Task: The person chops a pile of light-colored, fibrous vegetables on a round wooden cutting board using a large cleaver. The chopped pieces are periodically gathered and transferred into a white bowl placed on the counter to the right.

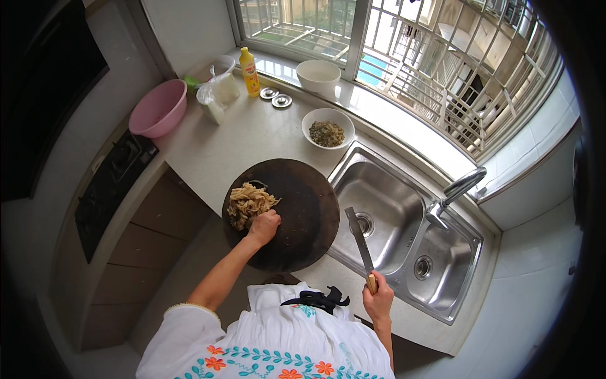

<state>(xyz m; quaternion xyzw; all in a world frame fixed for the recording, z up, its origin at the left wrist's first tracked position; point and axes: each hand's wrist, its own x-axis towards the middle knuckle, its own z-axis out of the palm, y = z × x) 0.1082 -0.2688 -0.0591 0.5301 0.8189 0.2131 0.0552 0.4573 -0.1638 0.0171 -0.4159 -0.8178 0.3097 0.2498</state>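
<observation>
A heap of pale brown, shredded food (pixel 247 203), possibly pickled vegetable or mushroom, lies on the left part of a dark round chopping board (pixel 298 227). My left hand (pixel 265 228) is at the heap's lower right edge with its fingers curled; whether they pinch any shreds is hidden. My right hand (pixel 378 296) grips the wooden handle of a kitchen cleaver (pixel 360 239). The cleaver's blade is seen nearly edge-on and points away from me, above the near side of the sink. Small crumbs dot the board's surface.
The double stainless steel sink (pixel 393 189) with its faucet (pixel 450 194) adjoins the board. A white bowl of chopped food (pixel 327 130), a second white bowl (pixel 318 76), a yellow bottle (pixel 249 73), plastic bag (pixel 218 97), pink basin (pixel 158 109) and gas stove (pixel 113 184) surround the counter.
</observation>
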